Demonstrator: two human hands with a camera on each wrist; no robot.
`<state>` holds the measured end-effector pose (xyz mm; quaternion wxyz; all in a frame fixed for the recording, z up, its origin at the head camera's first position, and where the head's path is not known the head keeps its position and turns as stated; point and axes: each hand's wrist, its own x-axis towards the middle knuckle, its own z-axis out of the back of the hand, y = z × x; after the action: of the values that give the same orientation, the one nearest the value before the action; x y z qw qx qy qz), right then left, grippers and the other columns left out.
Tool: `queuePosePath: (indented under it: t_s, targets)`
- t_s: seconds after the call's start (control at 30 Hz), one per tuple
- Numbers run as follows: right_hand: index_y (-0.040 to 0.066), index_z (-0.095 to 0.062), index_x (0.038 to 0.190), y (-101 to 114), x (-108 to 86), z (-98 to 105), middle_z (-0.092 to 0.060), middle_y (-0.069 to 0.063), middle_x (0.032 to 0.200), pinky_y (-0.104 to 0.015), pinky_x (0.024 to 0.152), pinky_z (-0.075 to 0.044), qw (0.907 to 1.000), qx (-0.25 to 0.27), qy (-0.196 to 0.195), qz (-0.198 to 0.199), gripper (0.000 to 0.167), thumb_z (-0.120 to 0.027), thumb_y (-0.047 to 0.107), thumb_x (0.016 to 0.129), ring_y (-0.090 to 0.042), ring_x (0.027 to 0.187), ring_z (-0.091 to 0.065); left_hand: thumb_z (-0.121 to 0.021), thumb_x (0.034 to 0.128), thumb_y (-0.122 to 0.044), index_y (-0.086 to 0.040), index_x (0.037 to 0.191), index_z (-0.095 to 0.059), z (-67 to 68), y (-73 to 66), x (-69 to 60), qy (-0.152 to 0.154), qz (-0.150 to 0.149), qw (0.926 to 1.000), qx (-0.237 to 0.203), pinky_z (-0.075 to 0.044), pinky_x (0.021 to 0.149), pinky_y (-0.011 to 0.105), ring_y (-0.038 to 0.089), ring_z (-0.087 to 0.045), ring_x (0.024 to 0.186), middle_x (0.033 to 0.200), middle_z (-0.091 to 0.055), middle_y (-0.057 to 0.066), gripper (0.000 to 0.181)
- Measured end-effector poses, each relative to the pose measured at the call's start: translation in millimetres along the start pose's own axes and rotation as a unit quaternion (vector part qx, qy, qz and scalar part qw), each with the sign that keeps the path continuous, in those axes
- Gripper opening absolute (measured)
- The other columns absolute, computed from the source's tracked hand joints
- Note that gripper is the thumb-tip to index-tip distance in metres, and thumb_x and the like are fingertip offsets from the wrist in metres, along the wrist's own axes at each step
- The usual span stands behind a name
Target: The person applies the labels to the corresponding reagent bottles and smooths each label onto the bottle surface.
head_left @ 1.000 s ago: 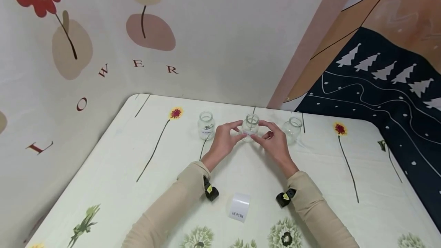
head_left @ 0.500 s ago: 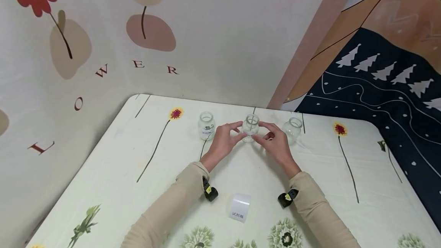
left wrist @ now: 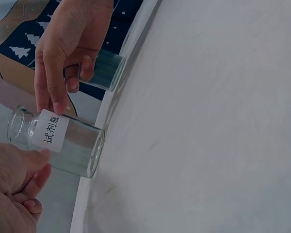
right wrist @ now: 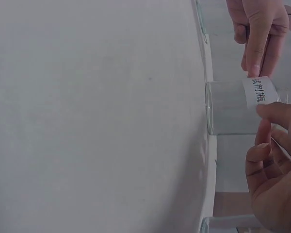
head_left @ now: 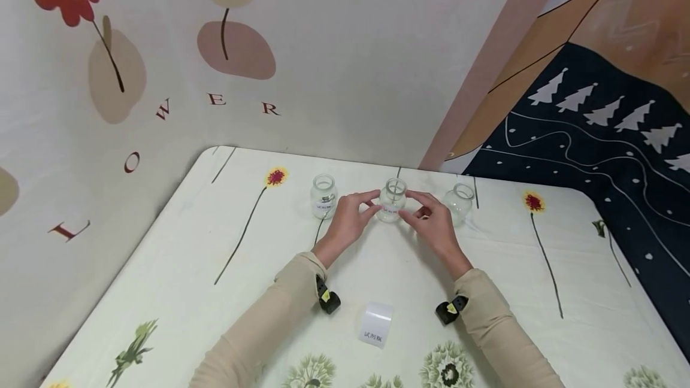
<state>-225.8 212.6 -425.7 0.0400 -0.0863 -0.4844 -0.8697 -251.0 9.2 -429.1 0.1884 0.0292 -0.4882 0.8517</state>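
Observation:
A clear glass jar [head_left: 394, 198] stands upright on the table between both hands. Across its front runs a white label [left wrist: 51, 130] with handwritten characters. My left hand [head_left: 347, 220] holds the jar's left side between thumb and index finger, its thumb at the label's left end. From the right, my right hand [head_left: 433, 227] grips the same jar, with its thumb at the label's other end. In the right wrist view the label [right wrist: 258, 92] lies against the glass between the two thumbs. The fingertips behind the jar are partly hidden.
Another labelled glass jar [head_left: 323, 199] stands to the left. A rounder glass jar [head_left: 458, 203] on the right shows no label. Nearer the person lies a glossy white label sheet [head_left: 375, 322] with writing at its lower edge. The tablecloth [head_left: 269, 244] has printed flowers.
The thumbs have moved slightly apart along the label, so more of its writing shows. The jar stays in place.

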Motion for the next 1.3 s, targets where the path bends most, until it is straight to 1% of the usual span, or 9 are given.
queuePosePath:
  t_s: [0.1,0.17,0.27,0.47,0.67,0.83,1.03,1.17,1.3]
  targets:
    - [0.003,-0.069,0.133,0.3,-0.5,-0.9,-0.066,-0.015,0.13,-0.018,0.056,-0.042,1.0,-0.003,-0.003,0.0,0.048,-0.084,0.008,0.087,-0.014,0.074,-0.06,-0.076,0.0945,-0.008,0.0,0.134,-0.068,-1.1,-0.8,-0.2,-0.001,-0.001,0.9999,0.01,-0.051,0.1,0.045,0.032,-0.069,0.112,0.108,-0.076,0.015,0.041]
    - [0.003,-0.069,0.132,1.3,-0.7,-2.4,-0.067,-0.015,0.127,-0.019,0.055,-0.041,0.9999,-0.004,-0.009,0.001,0.05,-0.086,0.01,0.085,-0.013,0.071,-0.06,-0.079,0.0923,-0.011,0.0,0.133,-0.068,-2.3,-1.7,-0.3,-0.005,-0.002,0.9998,0.018,-0.053,0.094,0.044,0.031,-0.07,0.106,0.105,-0.077,0.014,0.044]
    - [0.002,-0.069,0.131,3.3,-1.2,-5.9,-0.067,-0.016,0.123,-0.019,0.053,-0.04,0.9997,-0.009,-0.02,0.01,0.054,-0.089,0.012,0.082,-0.012,0.067,-0.059,-0.083,0.0899,-0.015,-0.001,0.133,-0.069,-4.2,-2.2,-0.3,-0.011,-0.005,0.9996,0.024,-0.055,0.087,0.043,0.029,-0.071,0.099,0.105,-0.077,0.014,0.047]
    - [0.001,-0.067,0.131,5.0,-2.6,-10.7,-0.067,-0.016,0.119,-0.018,0.051,-0.04,0.9988,-0.034,-0.03,0.019,0.056,-0.09,0.015,0.082,-0.013,0.065,-0.058,-0.083,0.0895,-0.016,-0.001,0.131,-0.07,-5.7,-1.6,-1.0,-0.02,-0.012,0.9992,0.032,-0.055,0.082,0.039,0.025,-0.071,0.095,0.108,-0.077,0.014,0.046]
    - [0.0,-0.069,0.13,4.0,-2.2,-6.9,-0.069,-0.015,0.122,-0.018,0.053,-0.041,0.9987,-0.033,-0.024,0.031,0.051,-0.088,0.01,0.083,-0.015,0.068,-0.061,-0.083,0.0896,-0.017,0.0,0.129,-0.071,-4.4,-2.4,-0.9,-0.021,-0.021,0.9988,0.038,-0.054,0.078,0.035,0.024,-0.07,0.091,0.106,-0.077,0.014,0.045]
    - [0.001,-0.07,0.131,0.7,-0.9,-3.0,-0.069,-0.015,0.128,-0.017,0.054,-0.041,0.9988,-0.033,-0.011,0.035,0.049,-0.086,0.01,0.086,-0.019,0.072,-0.063,-0.082,0.0906,-0.015,0.001,0.129,-0.071,-1.3,-2.0,0.2,-0.01,-0.026,0.9988,0.041,-0.053,0.078,0.034,0.025,-0.07,0.088,0.101,-0.077,0.015,0.043]
    - [0.002,-0.069,0.133,-2.2,-0.2,0.1,-0.067,-0.015,0.133,-0.016,0.058,-0.043,0.9992,-0.028,-0.002,0.03,0.048,-0.084,0.009,0.088,-0.021,0.075,-0.064,-0.077,0.0947,-0.014,0.001,0.132,-0.068,2.1,-2.4,0.8,0.01,-0.018,0.9991,0.038,-0.051,0.077,0.031,0.025,-0.07,0.089,0.101,-0.077,0.014,0.041]
    - [0.002,-0.069,0.133,-2.4,-1.2,1.1,-0.067,-0.015,0.135,-0.017,0.06,-0.045,0.9994,-0.022,0.002,0.028,0.046,-0.082,0.009,0.089,-0.021,0.077,-0.065,-0.075,0.0961,-0.012,-0.001,0.134,-0.067,2.6,-1.8,0.3,0.016,-0.011,0.999,0.041,-0.049,0.076,0.029,0.019,-0.065,0.081,0.105,-0.077,0.014,0.041]
    - [0.003,-0.069,0.134,-2.4,-3.3,2.0,-0.067,-0.016,0.136,-0.018,0.062,-0.047,0.9995,-0.021,0.003,0.024,0.044,-0.08,0.01,0.092,-0.021,0.078,-0.065,-0.072,0.0978,-0.01,-0.001,0.135,-0.066,2.9,-1.3,-1.7,0.02,0.0,0.999,0.039,-0.044,0.068,0.024,0.01,-0.05,0.064,0.108,-0.076,0.014,0.039]
